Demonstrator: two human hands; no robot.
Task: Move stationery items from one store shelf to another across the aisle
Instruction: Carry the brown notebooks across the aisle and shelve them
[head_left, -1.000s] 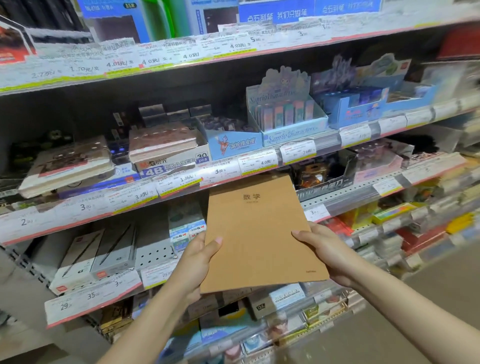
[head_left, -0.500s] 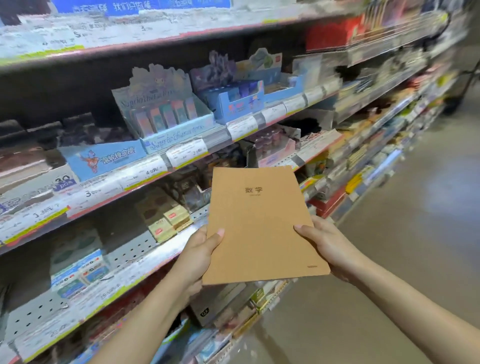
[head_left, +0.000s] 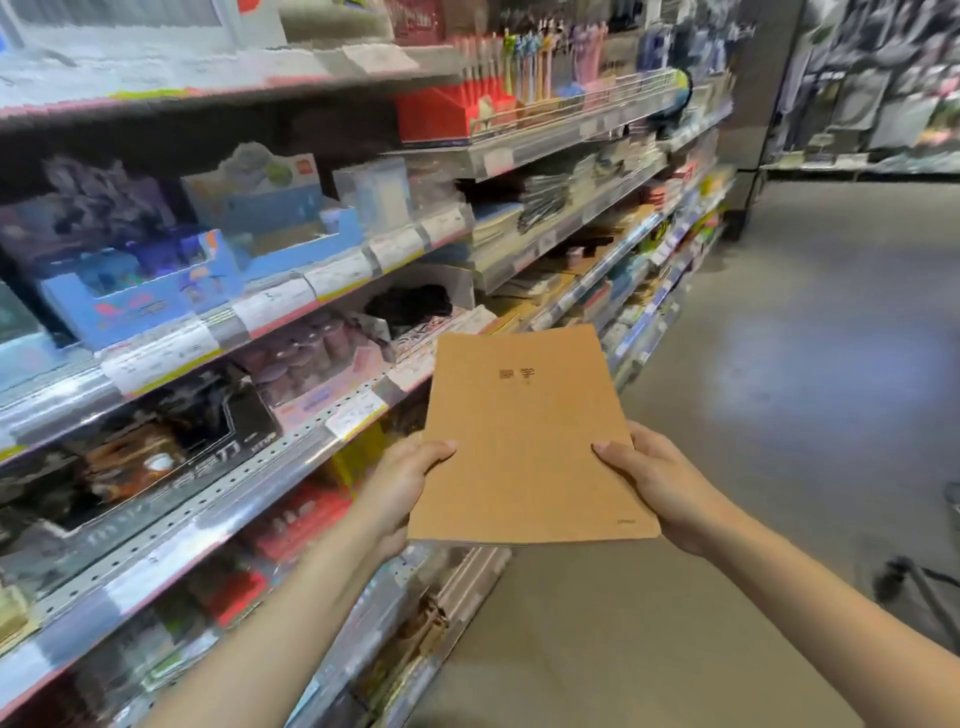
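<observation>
- Holding brown notebook (head_left: 524, 441) centre frame: my left hand (head_left: 400, 488) and right hand (head_left: 654, 483) pinch its lower side edges, thumbs on top.
- Risk: thin cover could slip or bend while I turn away from shelf (head_left: 218, 499).

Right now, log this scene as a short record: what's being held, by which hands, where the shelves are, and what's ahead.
item held: brown kraft notebook, cover up, printed characters near the top
left hand: grips the notebook's left edge, thumb on the cover
right hand: grips the right edge, thumb on the cover
notebook position: in the air, clear of the shelves, over the aisle floor
shelves: run along the left, stocked with boxed stationery and price tags
ahead: open aisle, more displays at far right, blurred
</observation>
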